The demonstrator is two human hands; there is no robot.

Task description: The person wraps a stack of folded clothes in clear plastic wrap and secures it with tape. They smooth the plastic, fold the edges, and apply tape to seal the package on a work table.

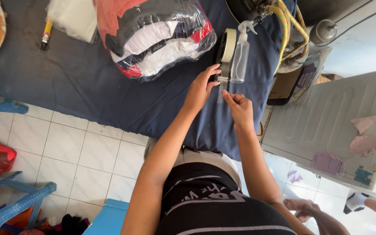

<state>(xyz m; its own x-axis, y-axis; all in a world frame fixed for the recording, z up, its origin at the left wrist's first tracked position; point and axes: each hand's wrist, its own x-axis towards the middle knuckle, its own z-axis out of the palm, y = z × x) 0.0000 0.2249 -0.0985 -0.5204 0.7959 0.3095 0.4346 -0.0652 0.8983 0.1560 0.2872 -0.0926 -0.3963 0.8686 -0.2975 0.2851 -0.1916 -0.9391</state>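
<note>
My left hand (202, 87) rests on the black tape dispenser (224, 54), which carries a roll of pale tape and stands on the dark blue cloth (79, 87). Pinched between the fingers of my right hand (239, 108) is the end of a clear strip of tape (221, 90) drawn from the dispenser. A clear spray bottle (240, 56) stands just right of the dispenser. A bundle of folded clothes in a clear plastic bag (157, 37) lies to the left of both hands.
A marker pen (45, 34) and a stack of clear bags (72, 19) lie at the far left of the cloth. Yellow hoses (289, 26) coil at the top right. A white ribbed panel (327, 126) stands to the right. Blue stools (18, 202) and white floor tiles lie below. Another person's feet (301, 206) show at the bottom right.
</note>
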